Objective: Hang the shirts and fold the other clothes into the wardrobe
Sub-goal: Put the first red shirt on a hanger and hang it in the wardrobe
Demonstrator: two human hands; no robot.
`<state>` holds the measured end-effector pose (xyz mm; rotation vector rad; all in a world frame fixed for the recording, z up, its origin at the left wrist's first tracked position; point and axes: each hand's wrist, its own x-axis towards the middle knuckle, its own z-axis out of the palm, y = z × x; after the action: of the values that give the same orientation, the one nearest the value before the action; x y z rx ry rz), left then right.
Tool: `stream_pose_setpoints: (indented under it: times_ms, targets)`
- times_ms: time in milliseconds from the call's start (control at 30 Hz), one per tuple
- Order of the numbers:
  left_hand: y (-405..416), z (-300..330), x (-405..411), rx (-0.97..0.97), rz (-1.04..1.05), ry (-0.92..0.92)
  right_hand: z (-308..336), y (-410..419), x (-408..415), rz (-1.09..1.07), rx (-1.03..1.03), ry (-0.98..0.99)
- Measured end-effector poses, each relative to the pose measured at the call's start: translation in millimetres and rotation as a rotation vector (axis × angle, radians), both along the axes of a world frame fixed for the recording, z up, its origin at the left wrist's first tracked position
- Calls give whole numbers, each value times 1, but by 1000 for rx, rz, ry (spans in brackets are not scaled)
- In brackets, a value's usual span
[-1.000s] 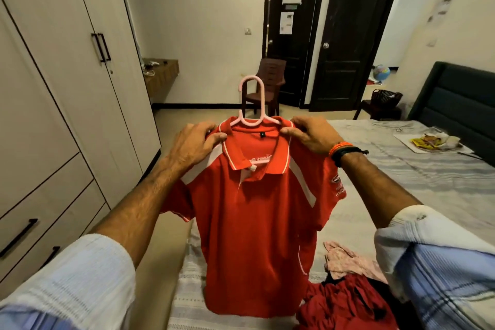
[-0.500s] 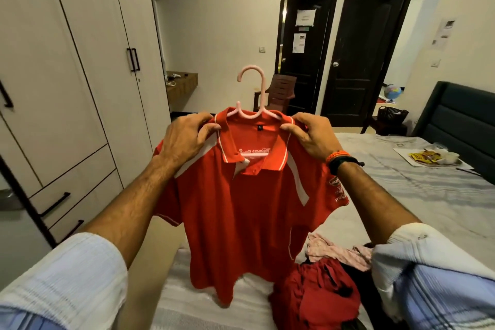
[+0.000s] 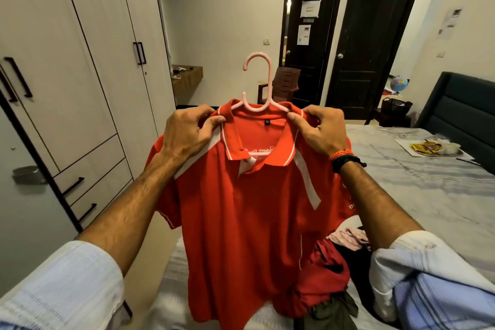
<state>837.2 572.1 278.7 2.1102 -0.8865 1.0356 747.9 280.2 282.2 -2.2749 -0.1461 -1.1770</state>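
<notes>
A red polo shirt point(image 3: 241, 217) with white stripes hangs in front of me on a pink plastic hanger point(image 3: 263, 83). My left hand point(image 3: 187, 134) pinches the collar and left shoulder. My right hand point(image 3: 321, 131) grips the right shoulder beside the hanger's end. The hanger's hook stands free above the collar. The shirt's hem hangs just over the bed point(image 3: 428, 190). A pile of loose clothes point(image 3: 332, 270), dark red, pink and olive, lies on the bed at the lower right. The white wardrobe point(image 3: 80, 88) stands to my left, its door at the near left swung open.
A plate of packets point(image 3: 434, 147) rests on the bed near the dark headboard point(image 3: 463, 104). Two dark doors point(image 3: 369, 43), a brown chair point(image 3: 284, 86), a basket point(image 3: 396, 106) and a globe stand at the far end. A wooden shelf point(image 3: 187, 75) sits beyond the wardrobe.
The shirt on its hanger has risen higher above the bed. Both hands keep their grip at the shoulders. My view has lifted and turned slightly left, showing more of the wardrobe.
</notes>
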Motion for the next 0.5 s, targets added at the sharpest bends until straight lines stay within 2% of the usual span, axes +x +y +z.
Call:
stream_pose_setpoints:
  times_ms: [100,300,500]
  targets:
    - [-4,7,-1,-9,11,-8,2,-2,1,-21,7,-30]
    - [-11,-27,14,66,50,209,-33,-10,18,-89,-55,178]
    - [-14,-120,42,151,107,492,-121,-16,49,-72,-71,482]
